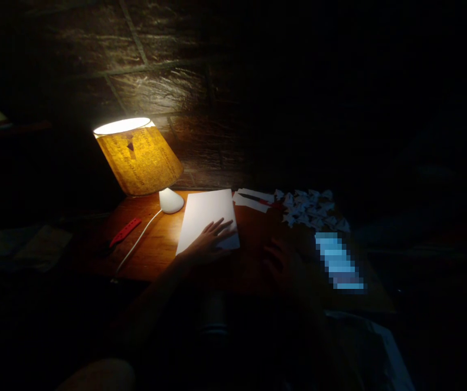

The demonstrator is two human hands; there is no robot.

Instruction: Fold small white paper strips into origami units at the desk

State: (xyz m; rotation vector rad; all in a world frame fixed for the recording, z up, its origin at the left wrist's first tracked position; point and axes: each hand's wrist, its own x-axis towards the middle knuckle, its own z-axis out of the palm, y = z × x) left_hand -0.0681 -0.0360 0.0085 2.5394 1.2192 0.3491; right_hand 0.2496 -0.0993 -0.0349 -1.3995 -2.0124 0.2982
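My left hand (215, 236) lies with spread fingers on a sheet of white paper (207, 209) on the wooden table. In the dim part right of the sheet, my right hand (279, 256) is held low over or on the tabletop. Its fingers look loosely curled and apart, with nothing visible in them. Beyond it are white paper strips (239, 201) with a dark, red-handled tool (261, 199) across them; its kind is hard to make out. Several small folded paper pieces (309, 209) lie in a group at the back right.
A lit lamp with a yellow shade (142, 160) and white base (171, 201) stands at the back left, its cord (139, 237) running toward the front edge. A red-handled tool (126, 232) lies left of the cord. A glowing, pixelated screen (339, 260) is at the right.
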